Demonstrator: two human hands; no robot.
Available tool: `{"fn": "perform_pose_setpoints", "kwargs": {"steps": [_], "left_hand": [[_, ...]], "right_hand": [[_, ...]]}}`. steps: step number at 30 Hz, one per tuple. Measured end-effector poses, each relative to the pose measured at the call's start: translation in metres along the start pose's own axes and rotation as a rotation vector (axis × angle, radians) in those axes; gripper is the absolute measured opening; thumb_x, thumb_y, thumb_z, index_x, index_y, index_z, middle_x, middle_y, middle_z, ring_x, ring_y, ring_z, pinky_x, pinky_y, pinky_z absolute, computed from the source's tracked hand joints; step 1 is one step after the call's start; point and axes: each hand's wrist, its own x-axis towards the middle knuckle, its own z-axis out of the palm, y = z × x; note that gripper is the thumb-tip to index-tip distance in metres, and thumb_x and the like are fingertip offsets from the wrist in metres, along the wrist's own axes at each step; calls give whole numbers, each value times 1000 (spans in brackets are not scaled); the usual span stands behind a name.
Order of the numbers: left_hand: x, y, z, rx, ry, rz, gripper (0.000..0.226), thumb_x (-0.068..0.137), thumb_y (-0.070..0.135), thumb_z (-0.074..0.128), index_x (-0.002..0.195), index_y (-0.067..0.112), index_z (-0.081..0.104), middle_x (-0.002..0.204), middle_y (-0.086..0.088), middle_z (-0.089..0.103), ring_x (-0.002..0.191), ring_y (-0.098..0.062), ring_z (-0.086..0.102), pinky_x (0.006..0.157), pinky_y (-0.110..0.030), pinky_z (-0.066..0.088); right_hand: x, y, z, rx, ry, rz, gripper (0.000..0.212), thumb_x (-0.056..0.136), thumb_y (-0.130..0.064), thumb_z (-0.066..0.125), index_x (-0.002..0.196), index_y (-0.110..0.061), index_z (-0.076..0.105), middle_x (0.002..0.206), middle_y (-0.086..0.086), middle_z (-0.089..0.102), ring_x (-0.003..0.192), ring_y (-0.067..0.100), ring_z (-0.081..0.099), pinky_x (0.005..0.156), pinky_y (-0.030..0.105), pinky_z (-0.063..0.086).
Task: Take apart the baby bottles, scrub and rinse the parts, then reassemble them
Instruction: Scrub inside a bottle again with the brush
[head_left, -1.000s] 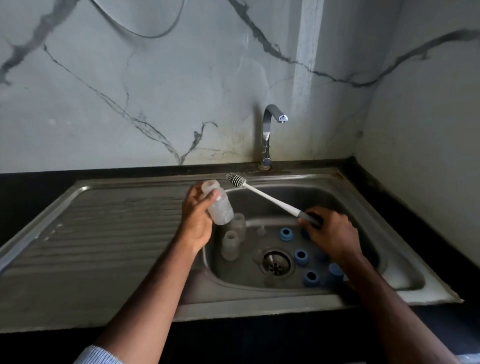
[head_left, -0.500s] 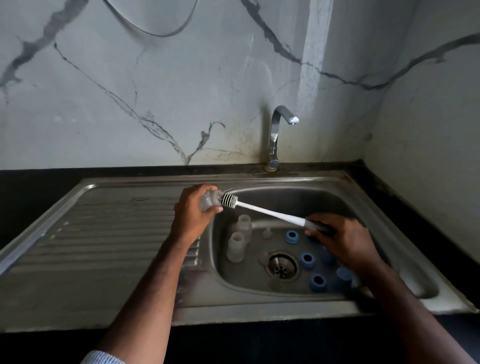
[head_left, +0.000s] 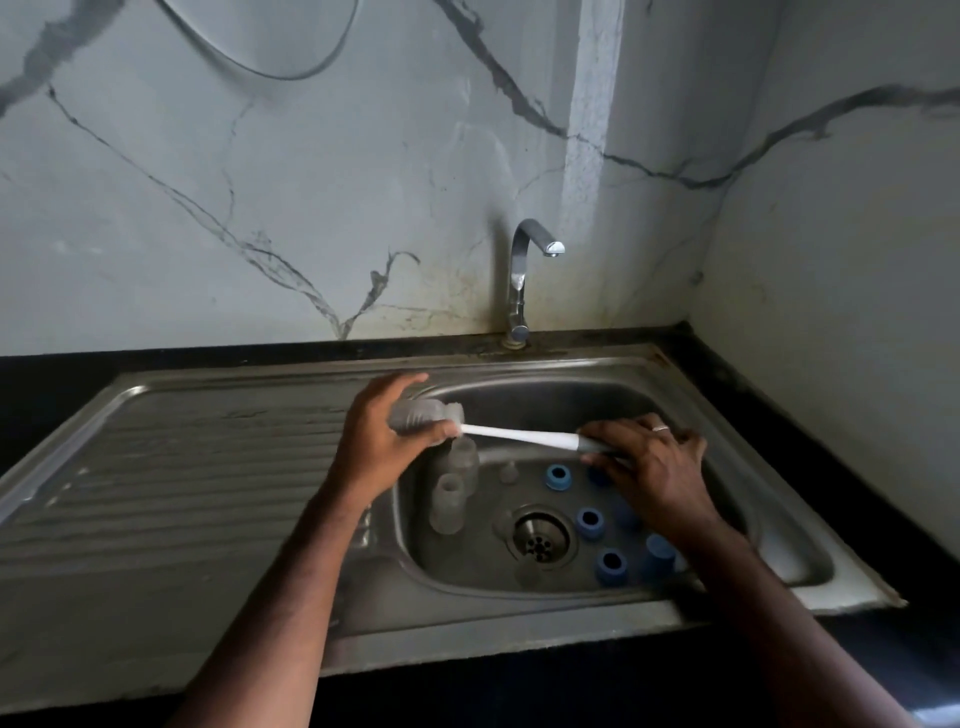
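While gripping a clear baby bottle (head_left: 423, 415) sideways over the sink basin's left rim (head_left: 400, 499), left hand (head_left: 382, 439) curled round it, right hand (head_left: 649, 460) clasping bottle brush (head_left: 519, 435), head inside, blue collars (head_left: 589, 522) clustered right of drain (head_left: 540, 538), drainboard (head_left: 182, 483) alongside.

Steel sink (head_left: 208, 467) set in black counter (head_left: 753, 395), ribbed drainboard on left, basin on right. On basin floor: two clear bottles (head_left: 447, 504) upright at left, small clear part (head_left: 508, 472) behind drain (head_left: 540, 538), blue rings (head_left: 589, 522) scattered right of drain. Tap (head_left: 522, 280) at back rim.
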Motion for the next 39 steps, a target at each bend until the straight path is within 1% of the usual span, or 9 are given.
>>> {"fn": "perform_pose_setpoints", "kwargs": {"steps": [4,7,14,19,22,27,29,33,39], "left_hand": [[-5,2,-2,-86,36,-273,56,67,71,74,98,25,71,89,10,70,79,-5,66,66,-30,55],[0,0,0,-276,124,-455,50,77,75,56,76,25,63,69,-1,60,60,-22,56,44,-29,42],[1,5,1,-381,150,-207,46,69,41,78,101,12,61,100,-8,68,88,-14,64,77,-27,54],[-3,13,7,-487,108,-463,56,82,65,65,82,9,67,66,-8,65,52,-19,60,40,-25,42],[-5,11,6,-324,55,-514,59,96,66,43,72,14,59,49,-1,55,36,-18,47,39,-22,34],[-3,11,-5,-460,39,-402,21,83,47,70,98,32,69,82,6,67,61,-9,57,51,-23,46],[-2,15,-8,-561,48,-370,30,89,26,72,118,24,68,97,2,67,64,-9,53,50,-19,43],[-1,21,-16,-907,-29,-438,40,90,40,68,121,15,67,103,-10,60,65,-13,48,46,-21,36],[1,15,-11,-665,28,-285,42,81,30,77,119,20,62,115,0,65,85,-16,61,60,-25,51]], "right_hand": [[2,-1,0,14,34,-22,57,89,-73,23,130,-50,55,126,-18,61,120,11,42,95,43,21],[1,-7,2,-13,104,37,51,95,-70,23,131,-50,53,129,-16,59,124,15,42,98,52,29],[5,-3,8,36,14,13,50,94,-67,29,132,-48,54,126,-19,58,119,13,45,97,50,33],[6,6,9,67,145,-2,46,93,-68,33,126,-48,57,118,-18,62,111,13,51,89,39,32],[6,-3,11,34,84,96,56,93,-75,26,130,-44,55,124,-13,62,114,14,54,94,42,45],[7,-4,10,-14,43,51,62,89,-75,24,130,-43,58,123,-15,64,110,13,57,92,39,49],[9,5,10,17,69,-9,61,91,-76,25,128,-43,60,120,-16,66,108,11,56,94,38,41],[8,13,9,148,157,-32,46,92,-72,36,122,-44,59,116,-17,64,107,7,53,91,35,31],[3,-14,7,49,60,76,54,90,-73,28,119,-40,58,101,-11,69,79,4,60,63,21,46]]}}
